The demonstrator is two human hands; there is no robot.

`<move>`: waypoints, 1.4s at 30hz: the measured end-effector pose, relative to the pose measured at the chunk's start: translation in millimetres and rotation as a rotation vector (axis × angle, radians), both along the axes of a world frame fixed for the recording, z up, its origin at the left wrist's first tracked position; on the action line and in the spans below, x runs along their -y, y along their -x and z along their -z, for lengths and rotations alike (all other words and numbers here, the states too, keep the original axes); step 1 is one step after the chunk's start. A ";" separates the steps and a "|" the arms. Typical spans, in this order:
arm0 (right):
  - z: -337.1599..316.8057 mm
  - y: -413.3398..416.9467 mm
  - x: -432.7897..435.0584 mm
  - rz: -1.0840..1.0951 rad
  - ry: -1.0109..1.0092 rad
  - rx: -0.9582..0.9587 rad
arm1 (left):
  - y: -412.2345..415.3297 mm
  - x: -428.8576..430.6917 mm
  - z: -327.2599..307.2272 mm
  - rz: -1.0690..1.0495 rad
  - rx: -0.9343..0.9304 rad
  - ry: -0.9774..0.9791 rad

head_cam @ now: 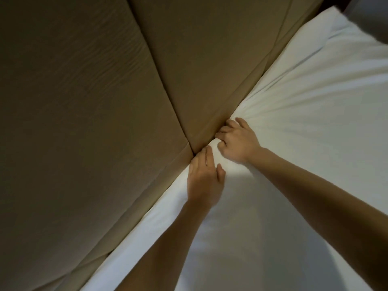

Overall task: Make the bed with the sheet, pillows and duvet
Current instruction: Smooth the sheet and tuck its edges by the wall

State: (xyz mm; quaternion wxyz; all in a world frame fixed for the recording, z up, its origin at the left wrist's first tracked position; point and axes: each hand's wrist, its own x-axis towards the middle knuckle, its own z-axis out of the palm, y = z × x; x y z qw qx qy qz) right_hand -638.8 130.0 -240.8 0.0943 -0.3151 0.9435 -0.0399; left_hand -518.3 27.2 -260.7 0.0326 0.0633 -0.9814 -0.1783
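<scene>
Sheet [304,106], white and soft, spread flat over the bed [130,244], filling the right and lower part of the view. Long edge on a diagonal from lower left to upper right, pressed close along the foot of the headboard [73,101]. Mostly smooth near the bottom. Finely creased higher up, with the creases [279,114] fanning out to the right and upward from one bunched spot at the edge.

Right hand [238,141] at that bunched spot, reaching in from the lower right on a bare forearm. Fingers [223,129] curled tight, gripping a fold of the sheet and touching the headboard's lower edge. Left hand [204,181] just beside it, lower along the same edge, palm down on the sheet. Fingers there straight and close together, pointing into the gap where sheet meets headboard, thumb a little apart (holding nothing, only pressing).

Headboard padded, tan, in broad flat panels with a faint rippled grain across the covering. One deep seam [159,70] slanting down from the top of the view, ending right by the left hand.

Grey blurred shape [371,15] in the top right corner, past the sheet's far end; too unclear to name.
</scene>
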 end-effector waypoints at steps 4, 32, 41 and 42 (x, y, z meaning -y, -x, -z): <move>-2.9 14.0 16.3 -0.041 -0.180 0.050 | -7.3 -0.7 -7.9 0.088 -0.011 0.046; -41.4 56.8 -114.3 0.445 0.013 0.325 | 56.2 -54.5 -20.1 0.319 0.162 0.036; -40.0 107.2 -106.1 0.228 -0.151 0.194 | 100.2 -72.9 4.7 0.220 0.010 0.079; -36.8 112.1 -103.7 0.227 -0.165 0.194 | 99.2 -74.2 6.7 0.202 -0.006 0.077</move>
